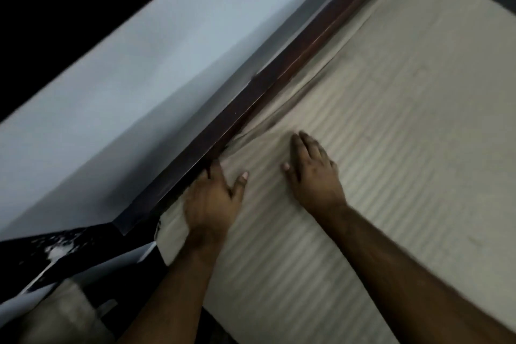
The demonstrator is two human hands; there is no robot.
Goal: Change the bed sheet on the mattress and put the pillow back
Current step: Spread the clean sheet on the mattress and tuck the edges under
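A beige striped bed sheet [391, 126] covers the mattress, which fills the right of the view. The sheet is wrinkled and bunched along the dark wooden headboard rail [279, 75]. My left hand [215, 198] lies at the sheet's edge beside the rail, its fingers reaching into the gap there with the thumb spread; the hand is blurred. My right hand [312, 170] rests flat on the sheet with straight fingers, a little to the right of the left hand. No pillow is in view.
A pale blue-white wall [125, 86] runs behind the headboard. At the lower left, a dark speckled frame part [64, 246] meets the rail's corner, and a blurred beige cloth [64, 310] hangs below it. The room is dim.
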